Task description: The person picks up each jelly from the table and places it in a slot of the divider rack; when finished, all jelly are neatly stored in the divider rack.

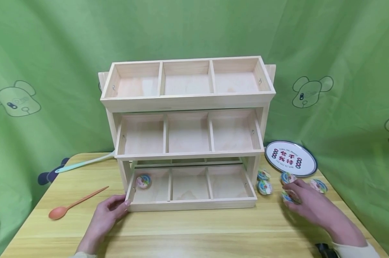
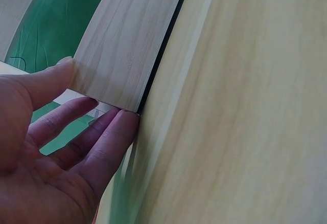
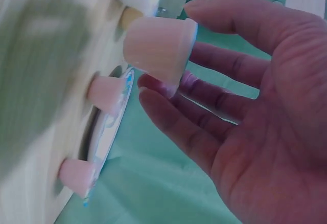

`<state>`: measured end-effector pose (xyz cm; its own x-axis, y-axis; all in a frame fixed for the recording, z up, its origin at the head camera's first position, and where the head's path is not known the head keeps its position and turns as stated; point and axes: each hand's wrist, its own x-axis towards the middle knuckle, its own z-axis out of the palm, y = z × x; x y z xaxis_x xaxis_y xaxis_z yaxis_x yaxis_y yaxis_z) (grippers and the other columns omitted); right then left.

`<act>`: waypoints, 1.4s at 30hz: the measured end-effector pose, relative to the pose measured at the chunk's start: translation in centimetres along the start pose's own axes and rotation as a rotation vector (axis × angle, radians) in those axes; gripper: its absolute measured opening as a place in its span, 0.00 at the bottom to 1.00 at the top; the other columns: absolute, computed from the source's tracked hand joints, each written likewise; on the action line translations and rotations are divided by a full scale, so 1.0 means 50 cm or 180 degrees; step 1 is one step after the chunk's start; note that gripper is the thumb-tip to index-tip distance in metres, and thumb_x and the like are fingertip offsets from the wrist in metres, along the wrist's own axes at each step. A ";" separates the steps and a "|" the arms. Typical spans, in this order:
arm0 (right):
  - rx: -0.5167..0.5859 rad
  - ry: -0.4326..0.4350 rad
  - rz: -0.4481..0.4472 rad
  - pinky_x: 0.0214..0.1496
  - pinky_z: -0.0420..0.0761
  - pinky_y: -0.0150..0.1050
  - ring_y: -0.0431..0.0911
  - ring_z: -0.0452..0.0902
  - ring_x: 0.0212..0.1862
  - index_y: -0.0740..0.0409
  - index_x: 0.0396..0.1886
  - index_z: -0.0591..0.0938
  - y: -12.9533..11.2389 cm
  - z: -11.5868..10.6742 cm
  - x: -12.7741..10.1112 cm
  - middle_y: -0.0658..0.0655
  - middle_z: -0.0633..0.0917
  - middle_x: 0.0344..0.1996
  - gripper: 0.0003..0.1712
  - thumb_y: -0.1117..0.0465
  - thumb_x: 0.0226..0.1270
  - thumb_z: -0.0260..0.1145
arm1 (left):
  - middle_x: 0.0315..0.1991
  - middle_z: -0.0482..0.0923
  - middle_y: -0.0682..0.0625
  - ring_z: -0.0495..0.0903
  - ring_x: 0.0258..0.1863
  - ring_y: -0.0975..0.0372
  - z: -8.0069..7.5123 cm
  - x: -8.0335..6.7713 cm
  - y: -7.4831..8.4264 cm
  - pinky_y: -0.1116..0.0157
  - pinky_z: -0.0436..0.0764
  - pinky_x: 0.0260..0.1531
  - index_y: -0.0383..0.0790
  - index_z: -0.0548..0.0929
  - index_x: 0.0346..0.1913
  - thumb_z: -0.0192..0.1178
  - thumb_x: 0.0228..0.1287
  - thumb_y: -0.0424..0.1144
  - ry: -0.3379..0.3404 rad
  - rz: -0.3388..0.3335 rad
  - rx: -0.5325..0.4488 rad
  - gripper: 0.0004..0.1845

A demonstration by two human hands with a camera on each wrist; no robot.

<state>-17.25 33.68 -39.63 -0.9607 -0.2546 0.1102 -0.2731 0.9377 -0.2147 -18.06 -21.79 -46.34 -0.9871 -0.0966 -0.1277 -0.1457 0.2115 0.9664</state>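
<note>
At the left front corner of the bottom drawer (image 1: 191, 205), my left hand (image 1: 104, 216) grips the wood, with the thumb on the front panel's top edge and the fingers against its end in the left wrist view. To the right of the wooden rack, my right hand (image 1: 312, 205) holds a small jelly cup (image 3: 156, 47) by its rim between thumb and fingers. That cup's lid is printed in colour and its body is pale pink. Several more jelly cups (image 1: 264, 187) stand around this hand on the table. Another jelly cup (image 1: 143, 181) lies in the bottom drawer's left compartment.
Above are the middle tray (image 1: 189, 156) and top tray (image 1: 188, 102), each divided into three compartments. A white oval plate (image 1: 291, 158) lies behind the cups. Left of the rack are an orange spoon (image 1: 58, 213) and a pale green long-handled utensil (image 1: 84, 162). Green curtain (image 1: 188, 28) hangs behind.
</note>
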 end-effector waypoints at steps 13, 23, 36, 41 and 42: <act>-0.0068 0.0047 -0.0117 0.47 0.67 0.67 0.67 0.66 0.51 0.62 0.48 0.76 -0.056 -0.032 -0.003 0.71 0.69 0.52 0.26 0.54 0.51 0.68 | 0.49 0.73 0.39 0.75 0.45 0.55 -0.003 0.005 -0.002 0.68 0.79 0.42 0.31 0.73 0.53 0.64 0.53 0.43 -0.0056 0.0009 0.0019 0.27; -0.0158 0.0226 -0.0438 0.31 0.80 0.40 0.43 0.73 0.33 0.59 0.47 0.78 -0.091 -0.032 0.003 0.54 0.74 0.39 0.23 0.56 0.49 0.69 | 0.48 0.72 0.39 0.75 0.44 0.54 -0.002 0.004 -0.005 0.68 0.79 0.42 0.31 0.73 0.53 0.65 0.53 0.42 -0.0050 -0.0053 -0.0064 0.26; -0.0074 0.0274 -0.0711 0.28 0.77 0.32 0.40 0.74 0.30 0.53 0.45 0.80 -0.154 -0.033 0.024 0.53 0.76 0.40 0.19 0.59 0.50 0.69 | 0.48 0.73 0.38 0.75 0.44 0.55 -0.001 0.001 -0.005 0.68 0.79 0.42 0.31 0.73 0.53 0.65 0.53 0.40 -0.0019 -0.0040 -0.0109 0.26; -0.0015 0.0168 -0.0777 0.24 0.75 0.29 0.35 0.70 0.25 0.52 0.45 0.80 -0.170 -0.028 0.037 0.51 0.75 0.40 0.18 0.58 0.51 0.69 | 0.48 0.73 0.37 0.75 0.44 0.55 0.000 -0.001 -0.004 0.68 0.79 0.43 0.29 0.73 0.53 0.64 0.53 0.40 -0.0006 0.0015 -0.0140 0.26; -0.0006 0.0166 -0.0810 0.24 0.74 0.28 0.34 0.70 0.25 0.52 0.45 0.80 -0.173 -0.026 0.039 0.50 0.75 0.40 0.18 0.58 0.51 0.69 | 0.48 0.73 0.37 0.75 0.44 0.55 0.001 -0.001 -0.004 0.68 0.79 0.43 0.29 0.73 0.53 0.64 0.53 0.40 -0.0001 0.0010 -0.0148 0.26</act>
<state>-16.70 25.39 -36.29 -0.8573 -0.4699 0.2104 -0.5057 0.8454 -0.1720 -17.98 -21.79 -46.51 -0.9876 -0.0957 -0.1245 -0.1392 0.1663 0.9762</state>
